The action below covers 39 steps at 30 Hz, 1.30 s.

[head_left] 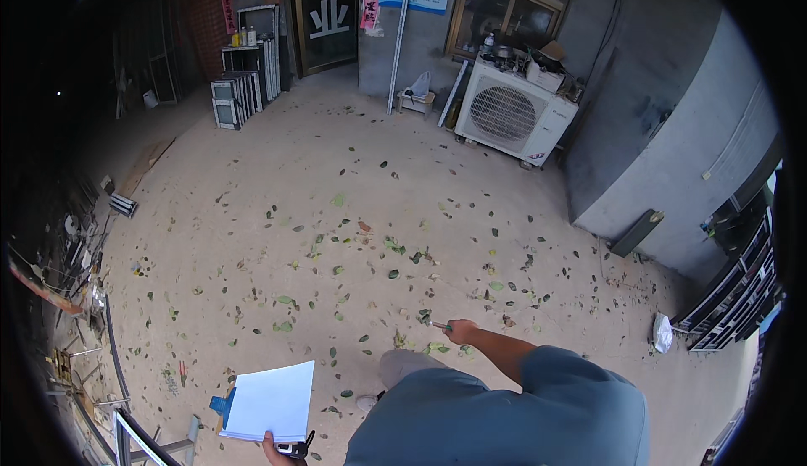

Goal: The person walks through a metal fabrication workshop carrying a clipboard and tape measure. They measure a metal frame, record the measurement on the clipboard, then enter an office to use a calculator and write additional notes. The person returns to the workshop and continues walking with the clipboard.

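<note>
My left hand (271,447), at the lower edge, is closed on a clipboard (220,405) with a blue clip. White sheets of paper (269,399) cover its board. Beside those fingers is a small black-and-white device (292,449) with a dark strap; whether the same hand grips it I cannot tell. Stretched forward at the centre, my right hand (461,331) is closed around a short, slim, shiny stick (438,325) pointing left. It may be a pen, but it is too small to tell. Fallen leaves (393,246) lie on the ground below.
An air-conditioner outdoor unit (503,111) stands by the far wall, with pots and boxes on top. Stacked frames (244,88) lean at the back left. Metal parts (84,357) crowd the left edge. Dark frames (731,294) and a white bag (662,333) are at right.
</note>
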### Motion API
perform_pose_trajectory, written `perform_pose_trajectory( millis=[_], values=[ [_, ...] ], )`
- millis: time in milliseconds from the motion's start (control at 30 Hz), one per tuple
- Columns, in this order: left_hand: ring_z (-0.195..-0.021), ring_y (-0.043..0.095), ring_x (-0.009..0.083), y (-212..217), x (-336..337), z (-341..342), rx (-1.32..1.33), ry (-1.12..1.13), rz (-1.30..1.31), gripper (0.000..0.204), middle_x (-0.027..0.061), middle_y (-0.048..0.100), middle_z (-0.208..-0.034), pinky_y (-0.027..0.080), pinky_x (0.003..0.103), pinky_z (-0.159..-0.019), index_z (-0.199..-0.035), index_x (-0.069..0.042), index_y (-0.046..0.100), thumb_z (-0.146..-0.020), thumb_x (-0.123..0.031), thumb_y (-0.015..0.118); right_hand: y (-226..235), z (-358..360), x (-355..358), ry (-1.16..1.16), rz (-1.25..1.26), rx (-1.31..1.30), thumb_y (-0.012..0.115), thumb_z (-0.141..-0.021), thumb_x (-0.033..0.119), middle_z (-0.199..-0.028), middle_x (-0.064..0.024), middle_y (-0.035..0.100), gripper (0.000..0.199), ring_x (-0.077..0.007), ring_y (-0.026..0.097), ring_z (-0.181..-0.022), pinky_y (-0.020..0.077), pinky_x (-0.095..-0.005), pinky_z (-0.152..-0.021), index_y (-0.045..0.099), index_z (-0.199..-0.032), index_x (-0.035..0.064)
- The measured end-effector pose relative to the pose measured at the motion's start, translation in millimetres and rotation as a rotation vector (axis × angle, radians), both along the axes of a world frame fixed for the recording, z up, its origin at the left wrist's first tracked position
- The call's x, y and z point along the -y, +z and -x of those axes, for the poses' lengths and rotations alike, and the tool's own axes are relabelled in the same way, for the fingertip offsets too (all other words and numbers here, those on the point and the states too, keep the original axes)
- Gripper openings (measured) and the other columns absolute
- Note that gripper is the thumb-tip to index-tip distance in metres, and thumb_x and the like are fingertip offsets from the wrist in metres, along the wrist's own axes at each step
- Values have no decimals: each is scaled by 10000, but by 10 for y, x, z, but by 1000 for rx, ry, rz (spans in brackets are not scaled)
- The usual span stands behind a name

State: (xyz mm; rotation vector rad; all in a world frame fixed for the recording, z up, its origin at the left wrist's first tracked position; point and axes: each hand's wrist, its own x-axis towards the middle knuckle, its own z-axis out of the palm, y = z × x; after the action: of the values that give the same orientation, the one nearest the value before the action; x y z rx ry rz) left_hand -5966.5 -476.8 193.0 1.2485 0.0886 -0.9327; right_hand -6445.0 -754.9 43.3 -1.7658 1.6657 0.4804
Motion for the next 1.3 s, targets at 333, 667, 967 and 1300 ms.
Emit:
perform_pose_trajectory(
  millis=[333,667,967,1300],
  values=[
    [-997,606,225,86,2370,-1474,74,-107,18,545,89,624,-1140,484,362,-836,-1287,-48,509,-904,-428,578,-1213,-746,897,6,-246,-29,582,-825,284,-1041,-195,680,325,-366,650,-995,512,-481,-856,679,-1037,58],
    [-934,616,203,229,4191,-2057,57,-81,-41,538,71,626,-1094,494,328,-742,-1276,-70,503,-882,-418,621,-260,-2639,4228,-57,158,282,573,-842,264,-993,-185,679,250,-377,648,-943,515,-485,-829,648,-1023,109],
    [-1045,590,253,-284,6404,-3140,-95,-242,-79,582,112,580,-1216,489,384,-852,-1338,-37,459,-890,-378,607,-400,-3067,5150,-206,128,139,619,-813,267,-944,-179,689,242,-362,663,-927,531,-465,-808,669,-973,92],
    [-1123,570,264,-221,9391,-4303,-25,-560,-2,590,112,579,-1243,463,393,-934,-1354,-43,444,-900,-394,578,-353,-3207,5414,-762,-104,-132,533,-848,284,-1171,-182,655,398,-356,615,-1119,499,-437,-947,642,-1192,115]
  ],
)
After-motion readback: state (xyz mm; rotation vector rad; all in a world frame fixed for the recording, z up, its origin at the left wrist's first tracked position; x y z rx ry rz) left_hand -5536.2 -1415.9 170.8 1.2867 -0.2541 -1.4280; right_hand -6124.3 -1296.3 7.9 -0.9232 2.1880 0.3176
